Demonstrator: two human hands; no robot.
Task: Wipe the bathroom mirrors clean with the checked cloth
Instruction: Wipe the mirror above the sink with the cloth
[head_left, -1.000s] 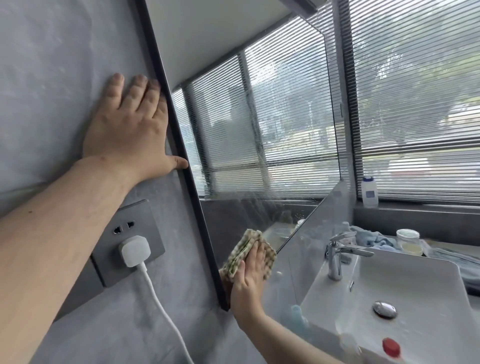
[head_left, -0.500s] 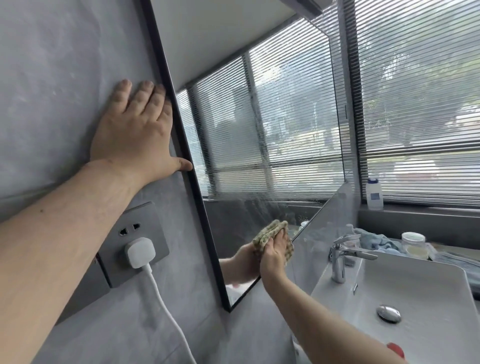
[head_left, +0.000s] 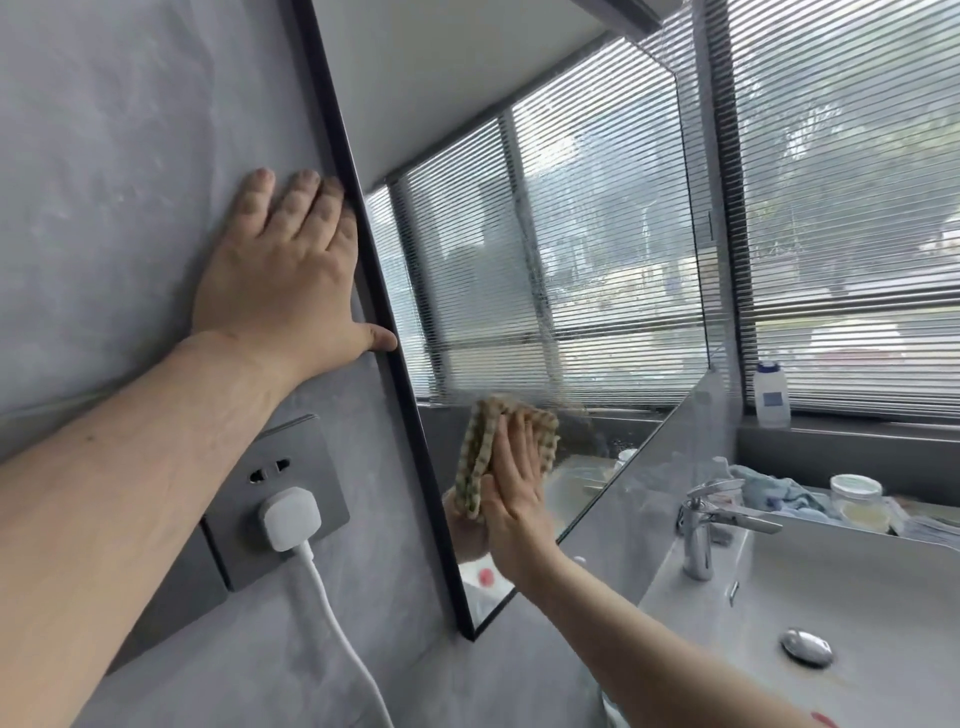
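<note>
Right hand (head_left: 511, 488), fingers straight, presses the checked cloth (head_left: 485, 452) flat against the mirror (head_left: 597, 260) near its lower left corner. Left hand (head_left: 283, 275) lies flat and open on the wall (head_left: 130, 156), touching the mirror's left edge.

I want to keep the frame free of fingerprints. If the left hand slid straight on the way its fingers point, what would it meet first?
Probably the mirror's black frame. The left hand lies flat on the grey wall, fingers angled up along the frame.

Cloth (head_left: 480, 457) on mirror (head_left: 597, 270), socket (head_left: 275, 493) left, sink (head_left: 831, 597) right
</note>
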